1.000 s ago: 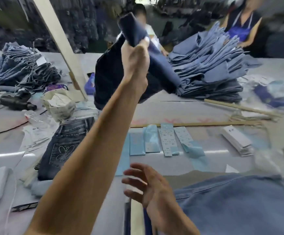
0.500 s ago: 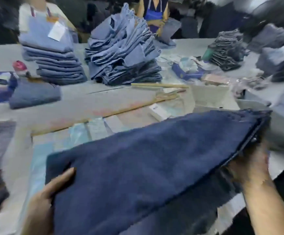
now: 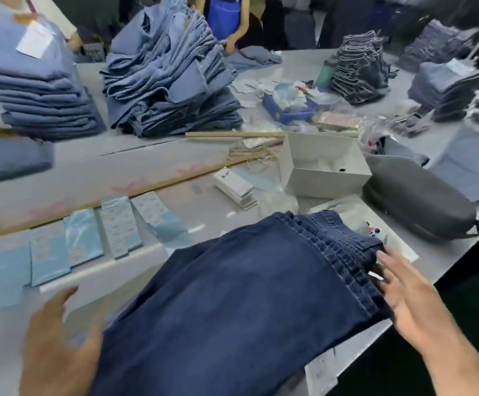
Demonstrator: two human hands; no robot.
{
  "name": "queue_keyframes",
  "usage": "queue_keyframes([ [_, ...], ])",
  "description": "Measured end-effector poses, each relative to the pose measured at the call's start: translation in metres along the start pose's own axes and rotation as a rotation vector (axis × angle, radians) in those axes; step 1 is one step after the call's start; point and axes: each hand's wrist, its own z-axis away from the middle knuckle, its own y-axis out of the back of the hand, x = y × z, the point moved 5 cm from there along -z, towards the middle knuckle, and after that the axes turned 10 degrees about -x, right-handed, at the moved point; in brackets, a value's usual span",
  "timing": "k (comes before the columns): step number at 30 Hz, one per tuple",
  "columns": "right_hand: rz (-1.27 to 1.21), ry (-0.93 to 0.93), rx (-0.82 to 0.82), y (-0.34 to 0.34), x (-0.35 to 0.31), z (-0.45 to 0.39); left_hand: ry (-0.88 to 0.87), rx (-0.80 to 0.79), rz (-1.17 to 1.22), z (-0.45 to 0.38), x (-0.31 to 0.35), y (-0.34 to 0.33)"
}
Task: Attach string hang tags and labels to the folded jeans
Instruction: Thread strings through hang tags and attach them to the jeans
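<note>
A dark blue folded pair of jeans (image 3: 246, 304) lies flat on the grey table (image 3: 175, 172) in front of me, its stitched edge to the right. My left hand (image 3: 58, 347) hovers open and blurred beside the jeans' left edge. My right hand (image 3: 412, 298) is open, fingers spread, touching the jeans' right edge. Strips of pale blue and white labels (image 3: 118, 227) lie in a row on the table to the left. A stack of white hang tags (image 3: 236, 185) sits beyond the jeans.
Tall piles of lighter folded jeans (image 3: 169, 78) stand at the back, with more piles at the left (image 3: 35, 90) and right (image 3: 358, 67). An open white box (image 3: 324, 167) and a grey bag (image 3: 415, 201) lie at right. The table edge drops off at right. People stand behind the table.
The jeans have come down from my raised grip to lie flat on the table. Both hands have let go and spread open at its sides.
</note>
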Motion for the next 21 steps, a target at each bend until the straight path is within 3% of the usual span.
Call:
queue_keyframes([
  [5, 0.137, -0.135, -0.130, -0.021, 0.003, -0.031, -0.518, -0.103, -0.049, 0.024, 0.150, -0.068],
  [7, 0.251, -0.029, -0.101, -0.021, -0.006, -0.039, -0.693, -0.204, -0.065, 0.053, 0.188, -0.109],
  [10, 0.522, 0.282, -0.134, -0.032, -0.032, -0.026, -0.920, -0.357, -0.167, 0.105, 0.212, -0.165],
  [12, 0.862, 0.496, -0.160, -0.048, -0.038, -0.006, -0.812, -0.466, -0.004, 0.110, 0.218, -0.172],
  [15, 1.123, 0.649, -0.231, -0.074, -0.024, 0.027, -0.407, -0.630, 0.538, 0.080, 0.230, -0.167],
  [21, 1.311, 0.703, -0.278, -0.103, -0.013, 0.060, -0.465, -0.476, 0.506, 0.054, 0.261, -0.158],
])
